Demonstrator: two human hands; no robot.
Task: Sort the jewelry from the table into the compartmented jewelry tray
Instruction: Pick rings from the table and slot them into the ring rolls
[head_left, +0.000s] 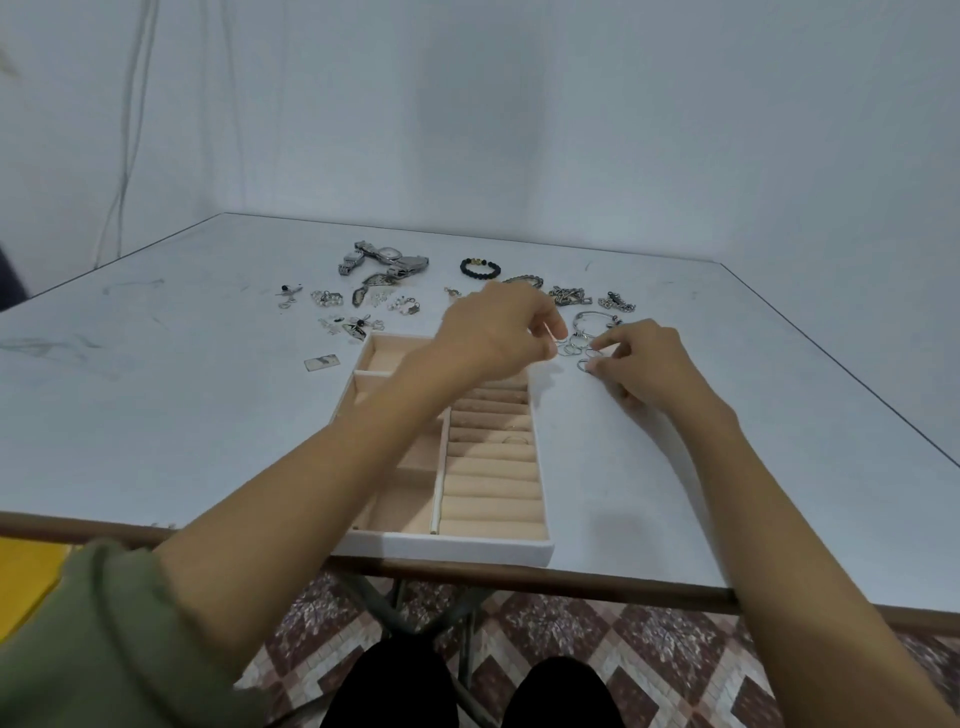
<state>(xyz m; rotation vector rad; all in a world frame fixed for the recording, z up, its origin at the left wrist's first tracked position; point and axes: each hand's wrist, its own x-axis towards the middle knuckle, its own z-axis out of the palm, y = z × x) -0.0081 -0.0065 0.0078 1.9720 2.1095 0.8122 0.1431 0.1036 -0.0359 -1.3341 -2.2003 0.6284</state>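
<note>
The right hand (644, 364) is pinching a ring (588, 367) with its thumb and a finger, low on the table (156, 415). The left hand (493, 332) is reaching across the far end of the tray (441, 551), and its fingers are curling close together beside the rings (574, 345). It is too blurry to tell if it is holding one. The rings are lying in a little heap just past the far right corner of the tray, between the two hands.

The job looks like it is only starting. One band (514, 440) is sitting in the soft rolls on the tray's right side, and the boxes on its left side are showing nothing, though the arm is hiding part of them. Most things are waiting along the far side of the table: a watch (384, 257), a bracelet (480, 267), a bangle (597, 317) and many small bits.

The rings are lying flat and are round, so they are pointing no way. The tray's long side is running from the near edge toward the far edge, leaning a bit left.
</note>
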